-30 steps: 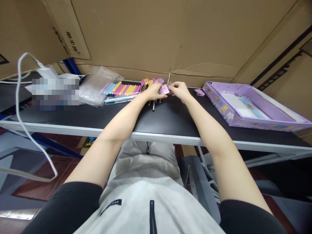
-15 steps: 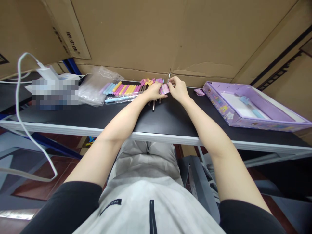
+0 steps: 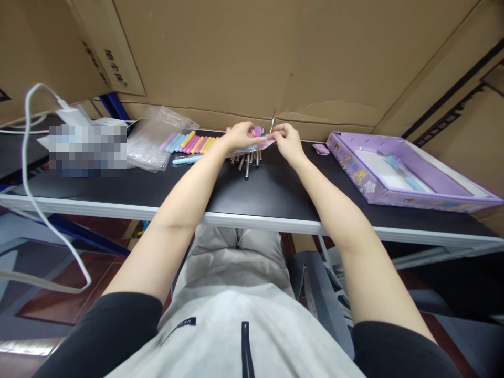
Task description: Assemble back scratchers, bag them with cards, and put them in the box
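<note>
My left hand [image 3: 241, 135] is closed, its thumb and fingertips at a small pink printed card [image 3: 268, 142]. My right hand [image 3: 289, 143] pinches at the card's right edge, and a thin pointed metal tool [image 3: 272, 124] sticks up from its fingers. Beneath my left hand lie several back scratchers, with metal rods [image 3: 247, 167] towards me and a pink claw head [image 3: 259, 131] behind. Their coloured handles [image 3: 197, 143] line up to the left. A light blue handle [image 3: 185, 160] in clear wrap lies in front of them, partly hidden by my left forearm.
Clear plastic bags [image 3: 157, 136] lie at the left beside a blurred-out item and a white cable [image 3: 29, 142]. Small pink cards [image 3: 321, 149] rest right of my hand. A purple open box [image 3: 372, 191] holds a light blue back scratcher [image 3: 401, 170]. Cardboard [image 3: 291, 52] stands behind.
My left hand has shifted slightly left and up, and its fingers have turned towards my right hand. The pink card now looks tilted and is more covered. My right hand has barely moved.
</note>
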Available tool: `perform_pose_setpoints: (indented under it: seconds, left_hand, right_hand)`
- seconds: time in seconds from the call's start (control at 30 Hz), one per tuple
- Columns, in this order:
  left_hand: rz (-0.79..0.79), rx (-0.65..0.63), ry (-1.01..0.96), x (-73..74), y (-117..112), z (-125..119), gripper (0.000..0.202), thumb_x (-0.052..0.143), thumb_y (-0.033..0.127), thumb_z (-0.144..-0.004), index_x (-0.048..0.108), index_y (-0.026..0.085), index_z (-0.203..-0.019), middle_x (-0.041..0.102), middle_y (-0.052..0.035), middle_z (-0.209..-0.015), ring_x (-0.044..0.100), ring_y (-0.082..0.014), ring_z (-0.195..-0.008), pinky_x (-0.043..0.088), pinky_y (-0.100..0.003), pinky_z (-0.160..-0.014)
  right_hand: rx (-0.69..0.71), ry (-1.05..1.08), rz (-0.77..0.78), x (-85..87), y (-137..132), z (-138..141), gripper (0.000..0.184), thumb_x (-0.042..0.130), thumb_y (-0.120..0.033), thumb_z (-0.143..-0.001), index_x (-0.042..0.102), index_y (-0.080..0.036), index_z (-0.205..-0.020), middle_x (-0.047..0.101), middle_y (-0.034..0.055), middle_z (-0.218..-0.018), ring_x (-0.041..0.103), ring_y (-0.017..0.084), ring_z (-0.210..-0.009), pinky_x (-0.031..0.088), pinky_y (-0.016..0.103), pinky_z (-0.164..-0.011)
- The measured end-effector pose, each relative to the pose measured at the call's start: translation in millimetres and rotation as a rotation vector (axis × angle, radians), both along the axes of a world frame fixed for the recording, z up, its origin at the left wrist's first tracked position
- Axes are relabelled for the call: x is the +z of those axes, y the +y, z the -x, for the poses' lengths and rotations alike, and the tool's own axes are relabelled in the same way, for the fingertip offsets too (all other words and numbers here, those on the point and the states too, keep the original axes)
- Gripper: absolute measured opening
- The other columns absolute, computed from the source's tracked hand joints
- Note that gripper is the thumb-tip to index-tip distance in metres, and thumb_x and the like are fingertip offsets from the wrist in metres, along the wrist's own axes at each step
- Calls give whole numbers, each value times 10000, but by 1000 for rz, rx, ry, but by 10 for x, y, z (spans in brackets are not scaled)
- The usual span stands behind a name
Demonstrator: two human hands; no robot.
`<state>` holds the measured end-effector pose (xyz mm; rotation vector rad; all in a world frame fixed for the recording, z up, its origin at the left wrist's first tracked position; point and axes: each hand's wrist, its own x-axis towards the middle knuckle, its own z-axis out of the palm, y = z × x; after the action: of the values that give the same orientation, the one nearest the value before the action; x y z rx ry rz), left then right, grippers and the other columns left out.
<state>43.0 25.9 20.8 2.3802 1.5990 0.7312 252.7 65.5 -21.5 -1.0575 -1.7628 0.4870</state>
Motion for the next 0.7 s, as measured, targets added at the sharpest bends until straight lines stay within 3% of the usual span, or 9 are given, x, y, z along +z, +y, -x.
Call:
perform_pose_setpoints:
  seconds: [0.1, 0.2, 0.3, 0.4, 0.53, 0.7]
  left_hand:
    - [132, 51, 156, 225, -62, 252, 533, 702, 492, -844, 754, 184, -1276, 783, -115, -1206, 707, -294, -1167, 516, -352, -1045]
    - [245, 30, 315, 306, -100, 516, 390, 760, 489, -766, 811, 226, -1049, 776, -40, -917, 723, -270, -1035, 525, -316, -975]
    - [241, 34, 311, 211, -88, 709, 258, 809, 462, -697, 786, 238, -823, 711, -10, -746, 725, -249, -910, 538, -287, -900]
    - [216, 19, 171, 47, -51, 792, 179, 855, 351, -620, 716, 241, -649, 649, 5, -639, 692, -229, -786, 540, -267, -838]
    - [217, -9, 37, -89, -30, 772, 183, 850, 245, -578, 668, 249, -564, 582, 28, -549, 660, -223, -714, 542, -275, -825]
    - [224, 42, 19, -121, -48, 700, 208, 820, 171, -557, 626, 239, -524, 548, 26, -525, 672, -256, -754, 543, -338, -921]
  right_hand:
    - [-36, 27, 1, 6, 51, -52, 196, 591, -363, -989, 632, -209, -1103, 770, 73, -985, 761, 254, -1030, 583, 536, -1089]
    - [-60, 23, -21, 11, 90, -97, 249, 573, -405, -1008, 638, -204, -1141, 764, 80, -1015, 757, 257, -1058, 574, 537, -1093]
    - [-102, -20, -40, 34, 76, -109, 299, 534, -417, -1032, 642, -189, -1193, 760, 101, -1053, 757, 263, -1065, 579, 546, -1077]
    - [-147, -86, -41, 84, -7, -77, 357, 496, -419, -1054, 642, -164, -1256, 755, 136, -1106, 752, 284, -1104, 576, 564, -1071]
    - [-132, -202, -100, 142, -118, -15, 418, 505, -482, -1061, 646, -181, -1313, 736, 143, -1153, 739, 301, -1157, 566, 569, -1079]
    - [-157, -221, -118, 127, -109, -6, 390, 497, -446, -1063, 653, -186, -1308, 729, 142, -1149, 739, 288, -1144, 579, 534, -1059]
